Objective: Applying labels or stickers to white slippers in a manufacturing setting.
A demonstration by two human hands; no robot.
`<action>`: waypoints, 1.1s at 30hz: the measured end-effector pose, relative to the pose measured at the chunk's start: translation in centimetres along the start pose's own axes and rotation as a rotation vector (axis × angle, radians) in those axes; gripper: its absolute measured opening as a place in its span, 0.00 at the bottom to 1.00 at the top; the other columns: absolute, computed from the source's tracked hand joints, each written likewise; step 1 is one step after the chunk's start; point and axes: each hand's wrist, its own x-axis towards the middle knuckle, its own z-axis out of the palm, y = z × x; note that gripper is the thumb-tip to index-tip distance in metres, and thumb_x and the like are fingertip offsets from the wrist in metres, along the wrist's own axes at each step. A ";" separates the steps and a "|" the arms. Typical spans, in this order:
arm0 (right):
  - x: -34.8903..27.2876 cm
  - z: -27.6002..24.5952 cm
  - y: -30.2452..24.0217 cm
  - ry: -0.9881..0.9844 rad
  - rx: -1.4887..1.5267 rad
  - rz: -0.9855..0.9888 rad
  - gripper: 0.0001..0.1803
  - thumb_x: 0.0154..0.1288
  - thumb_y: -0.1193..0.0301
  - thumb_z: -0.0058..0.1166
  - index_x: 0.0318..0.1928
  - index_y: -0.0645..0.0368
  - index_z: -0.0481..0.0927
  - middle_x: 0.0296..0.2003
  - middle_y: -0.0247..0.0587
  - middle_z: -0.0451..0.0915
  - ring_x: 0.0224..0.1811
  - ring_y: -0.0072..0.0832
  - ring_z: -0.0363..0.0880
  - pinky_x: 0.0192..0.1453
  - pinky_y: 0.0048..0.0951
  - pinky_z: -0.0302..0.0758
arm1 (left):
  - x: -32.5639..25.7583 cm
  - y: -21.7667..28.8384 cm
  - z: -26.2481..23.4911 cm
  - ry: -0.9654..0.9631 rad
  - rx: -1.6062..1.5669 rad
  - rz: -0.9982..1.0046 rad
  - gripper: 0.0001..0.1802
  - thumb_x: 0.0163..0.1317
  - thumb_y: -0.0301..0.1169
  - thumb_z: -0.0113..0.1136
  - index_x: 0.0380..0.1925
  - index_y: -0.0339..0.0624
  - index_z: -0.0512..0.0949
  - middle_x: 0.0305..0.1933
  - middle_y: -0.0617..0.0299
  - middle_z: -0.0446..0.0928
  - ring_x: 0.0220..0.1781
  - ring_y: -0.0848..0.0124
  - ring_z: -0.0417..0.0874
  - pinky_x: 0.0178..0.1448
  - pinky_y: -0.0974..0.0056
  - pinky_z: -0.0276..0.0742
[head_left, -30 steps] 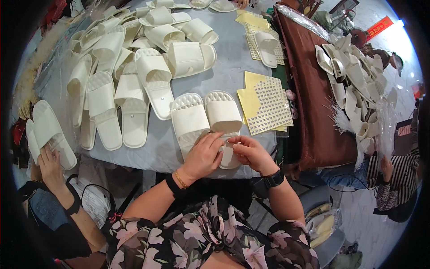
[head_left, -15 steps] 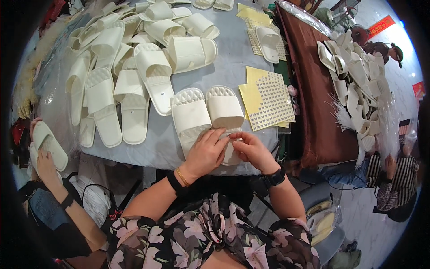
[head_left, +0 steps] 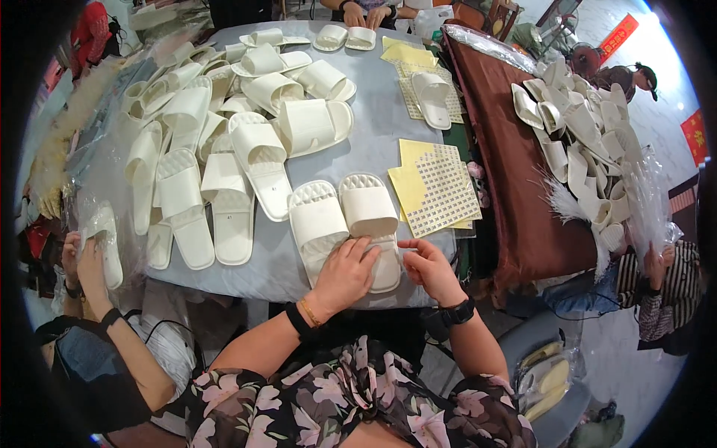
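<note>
A pair of cream slippers lies side by side at the table's front edge, the left slipper [head_left: 319, 216] and the right slipper [head_left: 369, 209] with toes pointing away from me. Across their lower halves rests my left hand [head_left: 345, 275], fingers stretched out and hiding part of both insoles. Just right of the right slipper's heel hovers my right hand [head_left: 435, 272], its index finger extended and apart from the thumb, the other fingers curled. I see nothing between them. Beyond that hand lie yellow-backed sticker sheets [head_left: 441, 190] with rows of small labels.
A heap of cream slippers [head_left: 179, 179] covers the table's left side. One single slipper [head_left: 431, 99] lies on more sheets at the back right. More slippers [head_left: 590, 142] are piled beyond a brown-covered surface [head_left: 508, 164]. Other people's hands work at the left, far and right edges.
My right hand has lifted off the right slipper's insole and moved right. My left hand stays on the slippers. The view has tilted up, showing another person's hands at the table's far end.
</note>
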 end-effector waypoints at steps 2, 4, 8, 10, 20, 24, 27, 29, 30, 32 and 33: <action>0.0 -0.2 0.5 0.014 0.001 -0.017 0.17 0.67 0.72 0.52 0.55 0.61 0.71 0.24 0.23 0.69 0.19 0.10 0.61 0.20 0.15 0.54 | 0.2 0.2 -0.2 -0.012 0.016 0.003 0.23 0.51 0.28 0.60 0.50 0.40 0.74 0.54 0.51 0.72 0.56 0.54 0.74 0.59 0.54 0.72; -0.1 -0.3 0.9 0.027 0.003 -0.018 0.17 0.68 0.71 0.51 0.55 0.62 0.71 0.24 0.23 0.70 0.20 0.10 0.63 0.21 0.15 0.56 | 0.6 0.4 -0.5 -0.083 0.038 -0.029 0.24 0.50 0.28 0.61 0.51 0.40 0.75 0.54 0.52 0.72 0.56 0.55 0.73 0.58 0.54 0.72; 0.0 -0.9 1.2 0.010 0.050 -0.038 0.17 0.69 0.70 0.51 0.55 0.62 0.71 0.24 0.24 0.70 0.20 0.11 0.64 0.22 0.15 0.58 | 1.7 0.5 -1.7 -0.113 0.032 -0.040 0.23 0.50 0.29 0.61 0.50 0.41 0.76 0.53 0.52 0.72 0.54 0.55 0.74 0.56 0.54 0.73; 0.1 -1.0 1.4 0.021 0.055 -0.038 0.18 0.69 0.69 0.51 0.56 0.61 0.71 0.24 0.24 0.70 0.21 0.12 0.65 0.22 0.16 0.58 | 2.2 0.2 -2.7 -0.109 -0.097 -0.062 0.21 0.52 0.30 0.62 0.49 0.40 0.77 0.51 0.52 0.73 0.52 0.54 0.75 0.54 0.55 0.74; -0.3 -0.5 1.6 0.028 -0.068 -0.055 0.15 0.69 0.72 0.51 0.53 0.62 0.72 0.22 0.28 0.72 0.20 0.15 0.67 0.22 0.17 0.61 | 0.4 1.2 -4.5 -0.147 0.171 -0.260 0.24 0.58 0.42 0.63 0.52 0.43 0.76 0.50 0.48 0.73 0.52 0.50 0.74 0.52 0.51 0.72; -0.3 -0.6 1.9 -0.006 -0.115 -0.110 0.13 0.70 0.72 0.51 0.52 0.62 0.72 0.23 0.29 0.73 0.19 0.15 0.68 0.22 0.18 0.62 | 1.6 0.7 -1.1 -0.028 0.230 -0.273 0.33 0.58 0.53 0.60 0.55 0.40 0.74 0.47 0.46 0.73 0.51 0.48 0.72 0.54 0.49 0.69; -0.2 -0.8 2.1 -0.017 -0.137 -0.130 0.14 0.68 0.73 0.50 0.52 0.64 0.72 0.23 0.29 0.73 0.20 0.15 0.68 0.23 0.18 0.63 | 2.6 0.1 -0.1 0.037 0.247 -0.279 0.37 0.58 0.55 0.59 0.53 0.32 0.73 0.44 0.45 0.74 0.51 0.48 0.72 0.56 0.48 0.67; -0.3 -0.9 2.2 0.025 -0.125 -0.121 0.14 0.68 0.74 0.50 0.52 0.64 0.73 0.24 0.30 0.73 0.21 0.16 0.69 0.24 0.18 0.64 | 2.7 0.2 -0.4 -0.072 0.182 -0.310 0.38 0.59 0.56 0.58 0.51 0.28 0.73 0.42 0.43 0.74 0.52 0.48 0.72 0.56 0.47 0.66; -0.4 -0.9 2.2 0.031 -0.113 -0.102 0.14 0.67 0.74 0.50 0.52 0.64 0.73 0.25 0.30 0.73 0.22 0.16 0.69 0.26 0.18 0.65 | 2.6 0.5 -0.9 -0.015 0.148 -0.278 0.37 0.59 0.56 0.58 0.47 0.27 0.74 0.42 0.42 0.74 0.50 0.47 0.73 0.57 0.46 0.66; -0.5 -0.9 2.1 0.035 -0.121 -0.101 0.14 0.67 0.74 0.50 0.52 0.64 0.73 0.25 0.30 0.74 0.22 0.16 0.69 0.26 0.18 0.65 | 2.4 1.1 -2.3 0.075 0.166 -0.219 0.36 0.59 0.56 0.58 0.46 0.27 0.74 0.41 0.42 0.74 0.49 0.46 0.73 0.56 0.47 0.66; -0.5 -0.8 2.0 0.054 -0.127 -0.091 0.14 0.67 0.73 0.50 0.52 0.64 0.73 0.25 0.30 0.74 0.22 0.16 0.70 0.26 0.18 0.65 | 2.4 1.4 -3.4 0.160 0.178 -0.142 0.35 0.59 0.56 0.58 0.45 0.28 0.74 0.40 0.43 0.74 0.47 0.46 0.73 0.56 0.47 0.67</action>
